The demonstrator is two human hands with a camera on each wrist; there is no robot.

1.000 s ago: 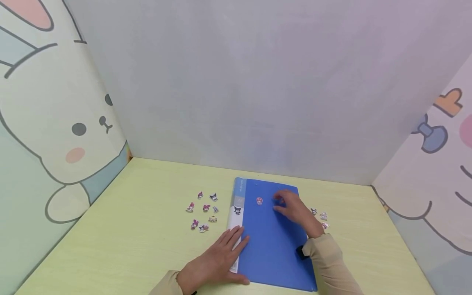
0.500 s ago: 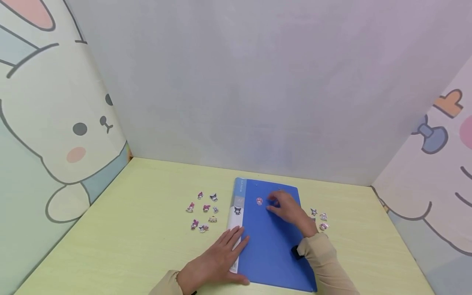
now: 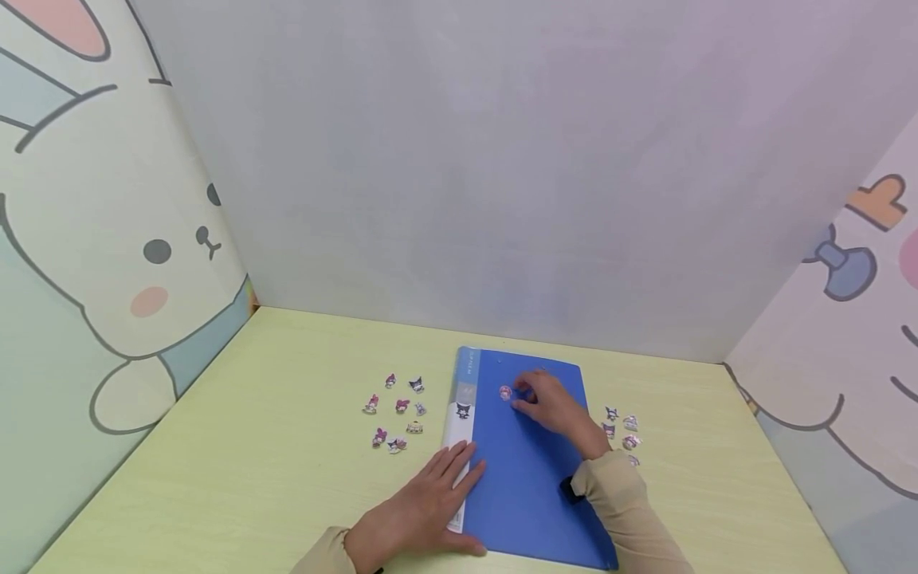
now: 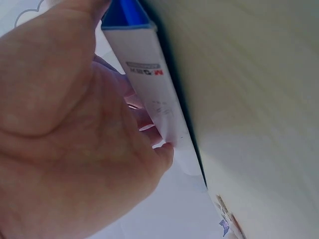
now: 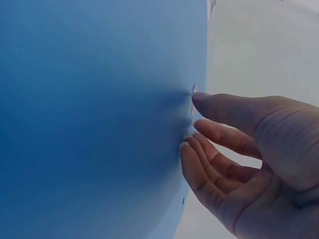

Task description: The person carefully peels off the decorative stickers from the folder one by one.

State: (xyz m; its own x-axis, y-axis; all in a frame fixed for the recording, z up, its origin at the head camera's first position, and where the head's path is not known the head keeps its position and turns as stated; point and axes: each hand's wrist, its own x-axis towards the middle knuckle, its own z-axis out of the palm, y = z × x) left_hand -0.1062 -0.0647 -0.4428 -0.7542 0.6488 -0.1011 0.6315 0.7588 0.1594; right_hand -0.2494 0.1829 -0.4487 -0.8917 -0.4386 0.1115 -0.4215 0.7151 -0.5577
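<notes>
A blue folder with a white-and-grey spine lies closed on the table. My left hand rests on the lower spine, fingers spread and fairly straight, thumb by the bottom edge. In the left wrist view, the left hand lies along the white spine. A round pink cartoon sticker is on the upper cover. Just right of it is my right hand, fingers loosely bent. In the right wrist view, the right hand's thumb tip is at the sticker's edge; a gap separates thumb and fingers.
Several small cartoon stickers lie left of the folder. Another group of stickers lies to its right, partly behind my right forearm. A dark-haired cartoon figure is on the spine. Pale walls stand around the yellow table.
My right hand has moved left over the cover, closer to the round pink sticker. More stickers on the right have come into view. The left hand stays on the spine.
</notes>
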